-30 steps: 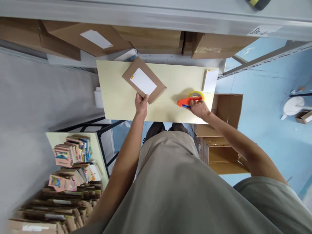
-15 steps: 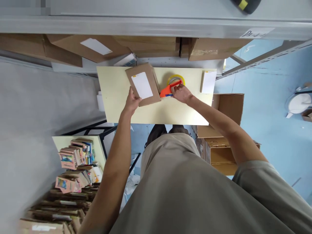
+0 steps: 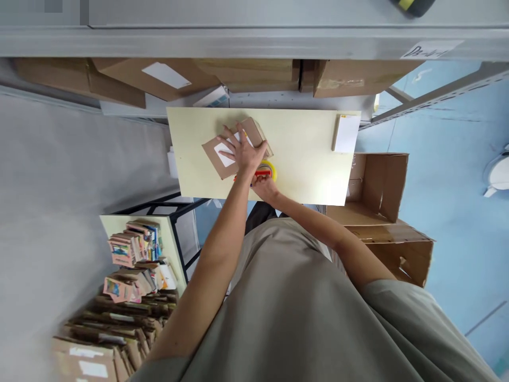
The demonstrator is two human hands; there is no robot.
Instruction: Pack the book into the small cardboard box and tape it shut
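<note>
Cardboard parcel (image 3: 253, 132) under splayed left hand (image 3: 245, 154), long axis slanting away rightward; right hand (image 3: 265, 188) grips tape dispenser (image 3: 263, 173) at parcel's near side.

Parcel (image 3: 255, 133) on the table (image 3: 308, 154), boxes (image 3: 254, 75) behind it.

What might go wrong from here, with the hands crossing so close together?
The tape dispenser in the right hand is right by the left wrist, so any cutting edge, hidden from view, might nick it.

The package sits at an angle under the spread left hand and might slip.

Stray tape might cover the label, partly hidden beneath the fingers.
</note>
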